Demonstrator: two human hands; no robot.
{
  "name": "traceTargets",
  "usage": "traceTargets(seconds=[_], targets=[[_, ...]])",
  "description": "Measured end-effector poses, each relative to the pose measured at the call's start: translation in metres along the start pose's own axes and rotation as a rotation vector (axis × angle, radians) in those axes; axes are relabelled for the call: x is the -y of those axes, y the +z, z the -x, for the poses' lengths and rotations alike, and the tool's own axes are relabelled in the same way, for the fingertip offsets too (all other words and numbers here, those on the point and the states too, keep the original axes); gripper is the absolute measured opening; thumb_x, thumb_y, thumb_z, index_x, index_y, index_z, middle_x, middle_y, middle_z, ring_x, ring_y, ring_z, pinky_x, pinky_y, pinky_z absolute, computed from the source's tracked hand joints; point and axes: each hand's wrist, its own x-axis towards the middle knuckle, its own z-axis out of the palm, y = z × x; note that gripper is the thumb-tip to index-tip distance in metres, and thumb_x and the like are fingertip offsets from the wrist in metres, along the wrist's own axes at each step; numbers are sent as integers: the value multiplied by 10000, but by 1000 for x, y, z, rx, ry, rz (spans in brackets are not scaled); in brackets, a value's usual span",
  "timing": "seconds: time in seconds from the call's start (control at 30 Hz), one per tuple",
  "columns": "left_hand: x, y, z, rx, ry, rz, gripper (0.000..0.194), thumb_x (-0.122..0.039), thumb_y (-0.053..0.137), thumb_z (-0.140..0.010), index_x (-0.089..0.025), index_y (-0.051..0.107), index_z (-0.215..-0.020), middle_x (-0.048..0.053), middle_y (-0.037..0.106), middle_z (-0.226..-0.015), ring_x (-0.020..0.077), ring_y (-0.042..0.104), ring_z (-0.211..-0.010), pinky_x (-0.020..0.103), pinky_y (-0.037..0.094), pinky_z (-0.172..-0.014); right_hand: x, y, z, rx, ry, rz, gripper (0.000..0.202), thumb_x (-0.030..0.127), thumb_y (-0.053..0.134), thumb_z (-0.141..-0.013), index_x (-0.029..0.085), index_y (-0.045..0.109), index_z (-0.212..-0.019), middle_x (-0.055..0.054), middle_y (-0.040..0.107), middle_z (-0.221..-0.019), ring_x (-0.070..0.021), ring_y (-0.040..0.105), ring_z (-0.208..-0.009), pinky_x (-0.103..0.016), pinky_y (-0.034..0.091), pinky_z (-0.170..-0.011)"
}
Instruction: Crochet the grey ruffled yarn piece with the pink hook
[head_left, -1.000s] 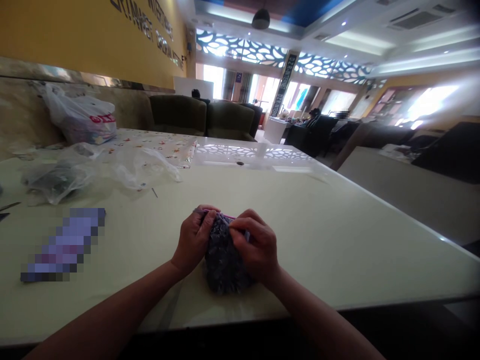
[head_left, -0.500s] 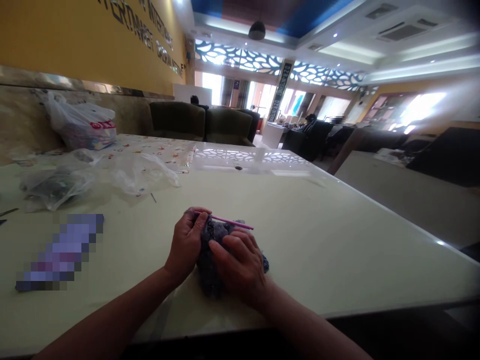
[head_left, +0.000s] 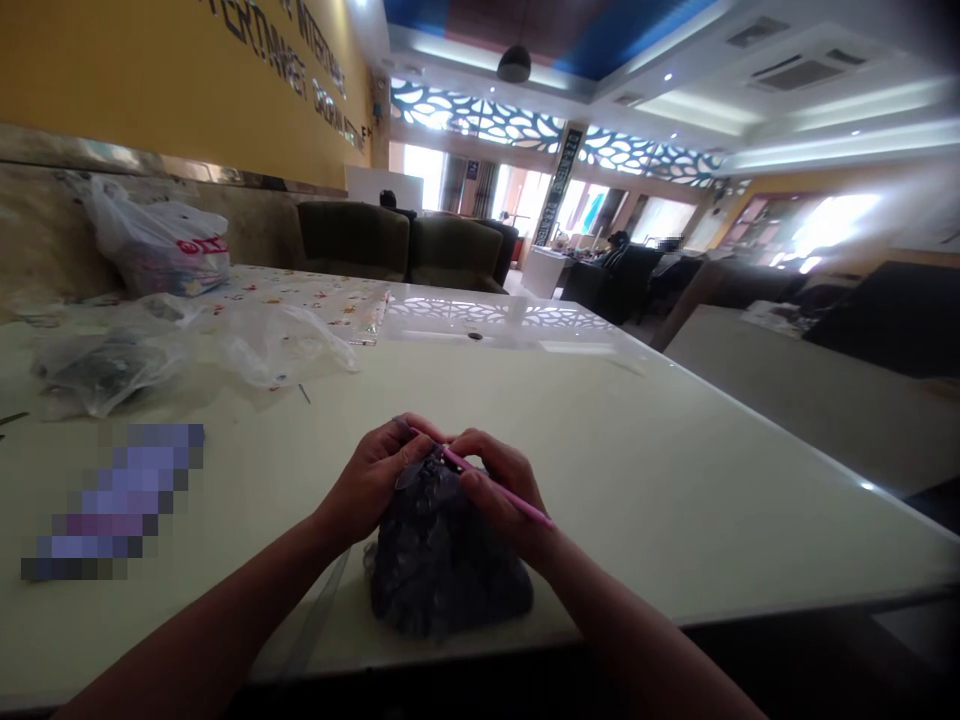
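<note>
A dark grey-blue crocheted piece (head_left: pixel 446 560) hangs below my hands at the near side of the pale table (head_left: pixel 637 480). Its top edge is pinched between the fingers and thumb of my left hand (head_left: pixel 379 475). My right hand (head_left: pixel 506 480) is closed around a pink crochet hook (head_left: pixel 517 498), whose handle slants down to the right toward my wrist. The hook's tip meets the edge of the piece by my left thumb, where my fingers partly hide it. A strip of yarn (head_left: pixel 322 600) trails from the left side of the work toward the table's front edge.
Clear plastic bags (head_left: pixel 112 365) lie at the left, one with dark material inside. Behind them stands a full white carrier bag (head_left: pixel 169 245). A blurred-out purplish flat object (head_left: pixel 124 500) rests at the left. A thin dark stick (head_left: pixel 304 394) lies farther back. Armchairs (head_left: pixel 356 240) stand beyond the table.
My right hand has moved up from the crocheted piece and taken the pink crochet hook, which now slants down to the right. More of the piece shows, hanging lower.
</note>
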Motion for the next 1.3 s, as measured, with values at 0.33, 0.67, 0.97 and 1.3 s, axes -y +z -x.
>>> traceTargets(seconds=[0.33,0.67,0.97,1.3], targets=[[-7,-9,-2,54,-130,109,822,-204,770,-772,-336,390,-1488,-13,658,-882,133,626,-815,268,464,-805,-5,-12,-21,47,-446,520,151,293,555,-964,160,621,-932,-47,640,-803,-135,601,-687,-248,482,-609],[-10,-17,-3,232,-305,106,1034,-127,776,-717,-380,209,-1544,-24,651,-805,121,606,-717,243,453,-694,-6,-11,-14,100,-406,335,113,252,561,-957,179,646,-975,-48,682,-845,-157,658,-786,-278,547,-698],[3,4,-2,-56,-249,200,686,-176,787,-705,-278,583,-1352,2,681,-896,119,619,-780,243,467,-768,-9,6,-5,-134,-472,886,107,156,557,-925,187,581,-826,-20,566,-675,-158,517,-608,-304,406,-582],[-14,-6,2,165,-313,377,857,-89,736,-693,-415,455,-1434,-19,642,-789,115,607,-672,217,479,-624,3,-6,-1,-122,-221,190,158,254,552,-948,192,641,-833,-10,623,-732,-122,589,-611,-240,456,-542]])
